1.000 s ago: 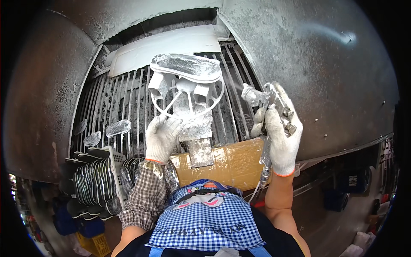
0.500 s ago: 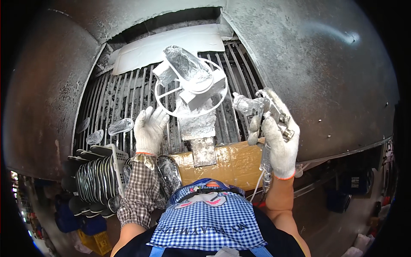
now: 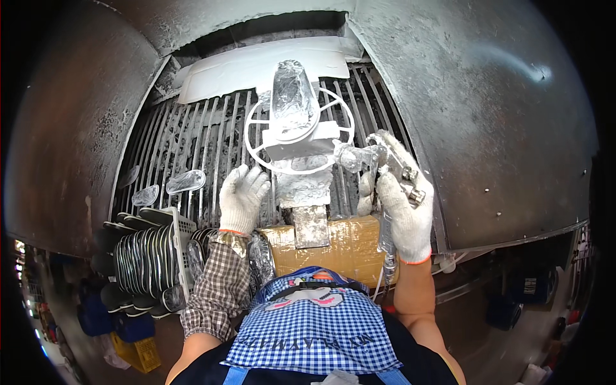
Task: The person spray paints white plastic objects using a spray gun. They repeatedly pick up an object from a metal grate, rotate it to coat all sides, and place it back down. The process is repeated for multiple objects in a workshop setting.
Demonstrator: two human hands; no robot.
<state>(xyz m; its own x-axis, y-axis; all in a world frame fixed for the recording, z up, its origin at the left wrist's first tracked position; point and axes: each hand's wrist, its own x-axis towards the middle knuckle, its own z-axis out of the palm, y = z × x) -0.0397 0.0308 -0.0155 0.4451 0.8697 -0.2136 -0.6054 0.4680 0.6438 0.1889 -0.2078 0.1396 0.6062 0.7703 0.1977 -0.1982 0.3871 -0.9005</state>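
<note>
My right hand point(image 3: 410, 215), in a white knit glove, grips a spray gun point(image 3: 371, 156) crusted with white paint. The gun's nozzle points left, close to the right side of a white spoked wheel point(image 3: 248, 138). On a white block point(image 3: 301, 150) over the wheel rests a shoe sole point(image 3: 294, 96) with a shiny film-like top and a white edge, its long axis pointing away from me. My gloved left hand point(image 3: 244, 200) hovers palm up just below the wheel's left rim, fingers stretched and holding nothing.
Metal bars point(image 3: 212, 131) form a grate beneath the wheel. Several film-covered pieces point(image 3: 186, 182) lie on it at left. A white basket point(image 3: 182, 250) with dark soles point(image 3: 146, 260) stands near left. A taped brown box point(image 3: 353, 247) sits before me; metal walls point(image 3: 468, 128) rise both sides.
The wheel, block and sole have turned clockwise, so the sole now points nearly straight away from me. The spray gun has come closer to the wheel. My left hand remains open below it.
</note>
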